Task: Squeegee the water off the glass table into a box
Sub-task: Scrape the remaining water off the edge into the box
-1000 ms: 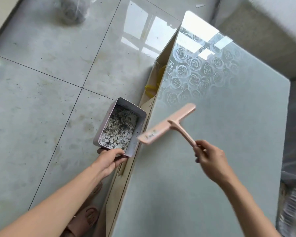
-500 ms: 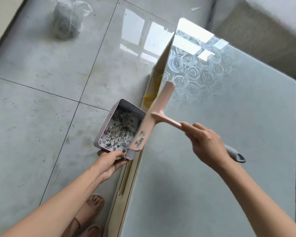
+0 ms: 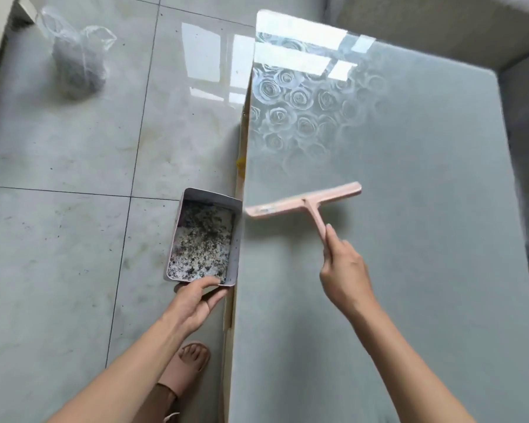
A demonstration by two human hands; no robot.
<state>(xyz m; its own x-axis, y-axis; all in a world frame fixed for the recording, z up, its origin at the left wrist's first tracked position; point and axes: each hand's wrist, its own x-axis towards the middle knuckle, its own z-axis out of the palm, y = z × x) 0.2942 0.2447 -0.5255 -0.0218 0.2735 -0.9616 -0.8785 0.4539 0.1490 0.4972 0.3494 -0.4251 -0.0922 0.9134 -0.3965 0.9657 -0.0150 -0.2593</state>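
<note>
My right hand [image 3: 344, 270] has its fingers curled round the lower end of the handle of the pink plastic T-shaped squeegee [image 3: 303, 200], whose blade lies across the middle of the frame on or just above the frosted grey-green glass table top with its rose pattern [image 3: 409, 209]; the blade is blurred, so I cannot tell whether it touches the glass; its left end reaches the table's left edge, just beside the far right corner of the pale rectangular box [image 3: 237, 239]; my left hand [image 3: 196, 297] grips the near end of that box, thumb over the rim and fingers underneath, and holds it against the table's left edge, left of centre in the frame, with a wet, dark-speckled mess already inside; to do this stroke well, I judge that the blade should press evenly along its whole length and tilt a little toward the box, so that water runs ahead of it and not round its right end; the box rim ought to sit snug under the glass edge, level, or the water will fall between box and table onto the grey floor tiles [image 3: 58, 148]; each pass should finish over the box's open mouth, not beyond its far wall; a slow, steady pull will lessen splashing.
</note>
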